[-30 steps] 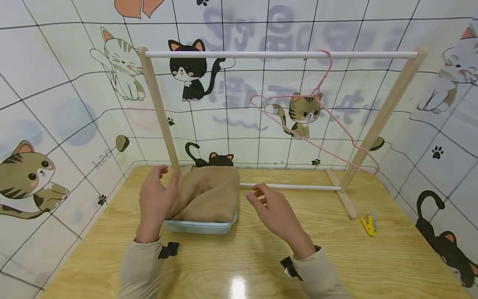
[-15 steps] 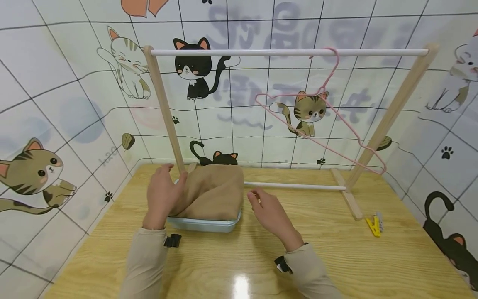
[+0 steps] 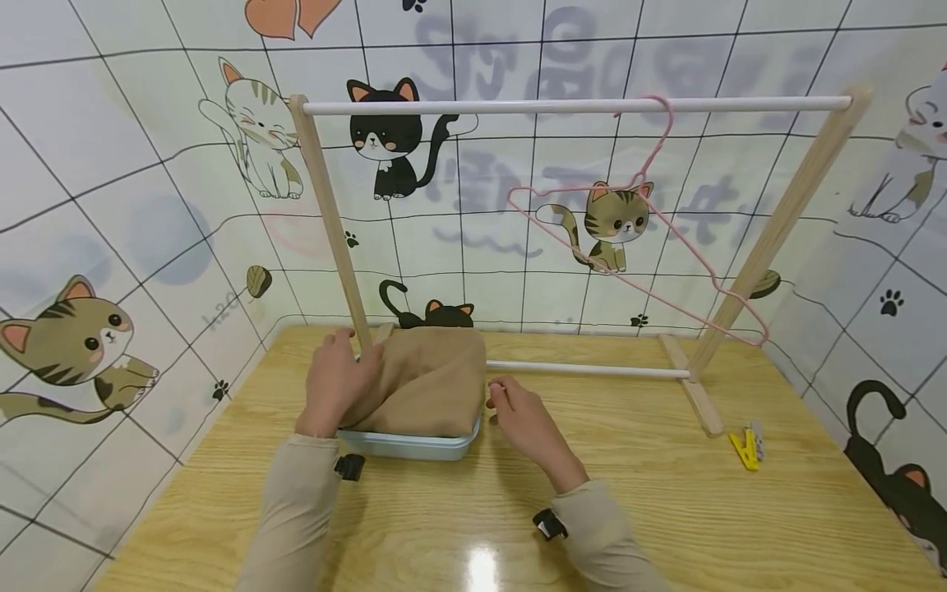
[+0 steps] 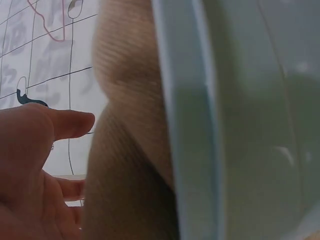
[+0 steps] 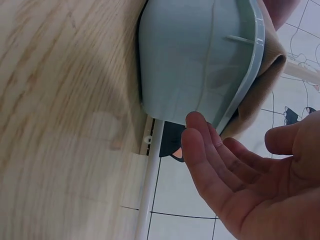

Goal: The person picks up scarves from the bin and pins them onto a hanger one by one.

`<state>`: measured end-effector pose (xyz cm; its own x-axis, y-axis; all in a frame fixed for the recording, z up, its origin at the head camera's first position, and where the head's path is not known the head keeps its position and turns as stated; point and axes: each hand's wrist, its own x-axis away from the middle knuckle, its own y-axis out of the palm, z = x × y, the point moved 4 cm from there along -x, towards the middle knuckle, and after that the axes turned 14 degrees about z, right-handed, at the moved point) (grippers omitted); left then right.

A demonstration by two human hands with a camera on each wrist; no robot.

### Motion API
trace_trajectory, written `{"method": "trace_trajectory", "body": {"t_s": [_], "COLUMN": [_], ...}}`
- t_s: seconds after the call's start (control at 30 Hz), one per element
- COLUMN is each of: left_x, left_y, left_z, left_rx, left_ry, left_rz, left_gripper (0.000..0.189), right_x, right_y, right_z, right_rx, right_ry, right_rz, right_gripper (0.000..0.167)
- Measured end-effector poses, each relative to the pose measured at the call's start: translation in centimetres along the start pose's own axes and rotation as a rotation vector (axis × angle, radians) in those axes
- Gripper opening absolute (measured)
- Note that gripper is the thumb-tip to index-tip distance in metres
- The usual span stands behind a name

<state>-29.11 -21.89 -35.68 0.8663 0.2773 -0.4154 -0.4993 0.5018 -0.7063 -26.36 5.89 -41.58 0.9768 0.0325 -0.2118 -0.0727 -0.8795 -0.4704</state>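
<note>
A light blue plastic basin (image 3: 414, 446) stands on the table with a folded brown cloth (image 3: 432, 382) heaped in it. My left hand (image 3: 339, 382) is at the basin's left side, fingers extended along the cloth's edge. In the left wrist view the thumb (image 4: 72, 124) points at the cloth (image 4: 127, 90) beside the basin's rim. My right hand (image 3: 524, 418) is just right of the basin. The right wrist view shows its fingers (image 5: 195, 150) loosely bent, fingertips close to the basin wall (image 5: 185, 60), with nothing in the palm.
Behind the basin rises a wooden rack with a white top rod (image 3: 473, 107) and a low rod (image 3: 584, 369). A pink hanger (image 3: 644, 288) hangs from the top rod. Yellow and grey clothespins (image 3: 747, 448) lie at the right of the wooden table (image 3: 629, 510).
Both hands have moved in toward the basin, the left one to the right and the right one to the left. The basin, cloth and hanger keep their places.
</note>
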Motion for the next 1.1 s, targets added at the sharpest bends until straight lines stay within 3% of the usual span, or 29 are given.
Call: {"method": "trace_trajectory", "body": {"t_s": [0.27, 0.6, 0.9, 1.1], "left_x": [-0.4, -0.1, 0.6, 1.2], "left_y": [1.6, 2.8, 3.3, 3.6], "left_z": [-0.8, -0.6, 0.5, 0.8], "left_rx": [-0.004, -0.153, -0.276, -0.314], "left_ry": [-0.048, -0.006, 0.030, 0.033], "left_rz": [-0.089, -0.122, -0.175, -0.193], "left_gripper": [0.065, 0.065, 0.085, 0.082], "right_x": [-0.3, -0.4, -0.3, -0.3], "right_y": [0.9, 1.8, 1.9, 2.0], "right_z": [0.0, 0.5, 0.6, 0.6], "right_rx": [-0.050, -0.004, 0.039, 0.026], "right_ry": [-0.003, 0.008, 0.016, 0.016], "right_rz": [0.021, 0.017, 0.046, 0.046], "right_gripper": [0.032, 0.030, 0.031, 0.033]}}
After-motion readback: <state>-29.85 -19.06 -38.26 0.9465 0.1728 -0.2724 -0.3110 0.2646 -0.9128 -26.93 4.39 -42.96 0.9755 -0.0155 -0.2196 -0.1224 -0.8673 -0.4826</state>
